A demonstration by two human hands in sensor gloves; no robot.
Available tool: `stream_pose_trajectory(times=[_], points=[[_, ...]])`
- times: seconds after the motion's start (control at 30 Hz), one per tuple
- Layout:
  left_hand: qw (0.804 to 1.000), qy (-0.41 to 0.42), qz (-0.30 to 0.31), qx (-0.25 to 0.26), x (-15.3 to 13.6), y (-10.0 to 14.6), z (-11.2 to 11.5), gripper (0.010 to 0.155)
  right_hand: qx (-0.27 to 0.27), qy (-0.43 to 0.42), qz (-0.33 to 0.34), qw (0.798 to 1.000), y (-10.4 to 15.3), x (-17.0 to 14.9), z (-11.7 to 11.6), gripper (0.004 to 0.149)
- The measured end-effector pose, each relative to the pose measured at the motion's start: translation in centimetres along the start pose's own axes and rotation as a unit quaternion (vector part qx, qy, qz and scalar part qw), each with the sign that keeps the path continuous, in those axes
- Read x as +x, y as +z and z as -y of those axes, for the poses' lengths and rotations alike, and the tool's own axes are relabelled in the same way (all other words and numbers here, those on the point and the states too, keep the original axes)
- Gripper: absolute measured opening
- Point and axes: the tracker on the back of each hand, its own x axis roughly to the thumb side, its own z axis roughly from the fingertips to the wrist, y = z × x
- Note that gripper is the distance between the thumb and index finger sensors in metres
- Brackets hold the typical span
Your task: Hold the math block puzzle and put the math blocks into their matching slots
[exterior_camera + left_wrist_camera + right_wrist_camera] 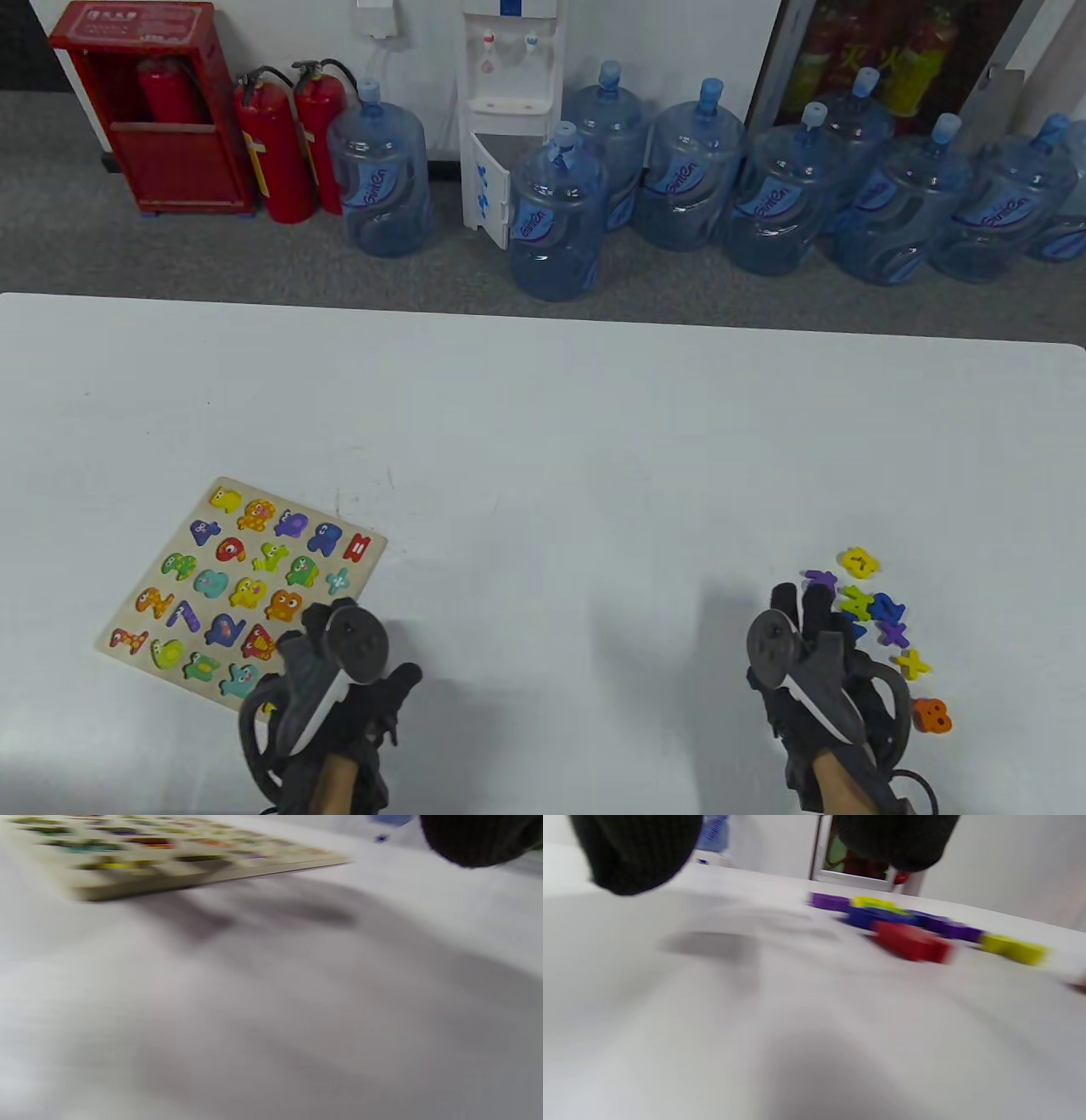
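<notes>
White table (543,441), seen from above, with a wooden math block puzzle (242,586) lying flat at the near left, its slots mostly filled with coloured number pieces. Gloved left hand (327,671) at the board's near right corner, over its edge — grip cannot be told, wrist picture too blurred. Gloved right hand (806,662) at the near right, just beside a loose cluster of math blocks (882,620) — yellow, blue, purple, one orange — fingers reaching toward them, grasp not discernible.
</notes>
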Motion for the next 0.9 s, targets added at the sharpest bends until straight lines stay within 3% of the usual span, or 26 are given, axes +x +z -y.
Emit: stream_pose_trajectory(times=[0.13,0.23,0.27,0.33,0.63,0.9], points=[[0.994,-0.007,-0.078,-0.076,-4.5,-1.3,0.7,0.098,0.055,-0.014,-0.053,0.997,-1.2,-4.0,-1.1,0.084],[0.988,0.061,-0.054,-0.133,-5.6,-2.1,1.8,0.099,0.082,-0.024,-0.073,0.994,-2.0,-6.1,-1.9,0.08],[0.988,0.058,-0.063,-0.129,-5.5,-2.0,1.7,0.099,0.086,-0.024,-0.073,0.993,-2.1,-6.3,-2.0,0.077],[0.993,0.029,-0.039,-0.111,-5.0,-1.8,1.3,0.096,0.08,-0.03,-0.069,0.994,-2.0,-6.4,-1.9,0.073],[0.989,0.019,0.054,-0.139,-1.6,-0.2,1.2,0.081,0.032,-0.051,-0.048,0.997,-1.9,-5.7,-0.6,0.056],[0.98,-0.006,0.122,-0.155,2.6,1.1,1.8,0.072,0.037,-0.049,-0.004,0.998,-1.0,-4.9,0.3,0.045]])
